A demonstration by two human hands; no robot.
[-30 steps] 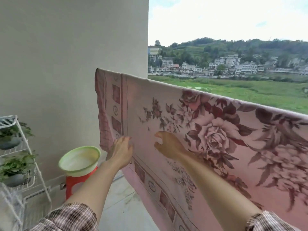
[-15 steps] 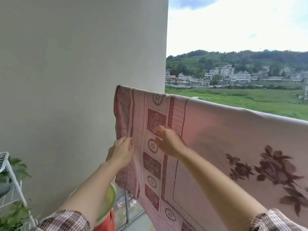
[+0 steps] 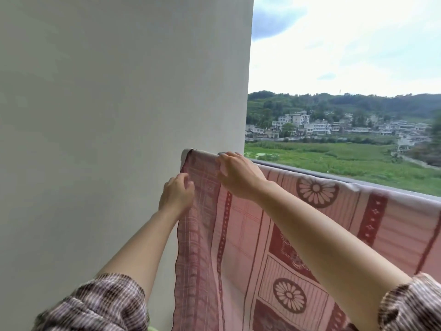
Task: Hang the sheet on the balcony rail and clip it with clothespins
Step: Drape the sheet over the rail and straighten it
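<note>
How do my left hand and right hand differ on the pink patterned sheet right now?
The right hand sits higher, fingers hooked over the grey balcony rail; the left hand is lower, beside the white wall. The left hand pinches the side edge of the pink patterned sheet; the right hand holds its top fold. Both grip the sheet near its left end.

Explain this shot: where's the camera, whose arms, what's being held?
No machine here: the grips are a person's two bare hands, filmed by one wide-angle camera worn on the head, looking forward and down. A pink patterned sheet hangs over the grey balcony rail, beside a plain wall. The left grip pinches the sheet's side edge just below the rail. The right grip curls over the sheet on top of the rail. No clothespins are in view.
</note>
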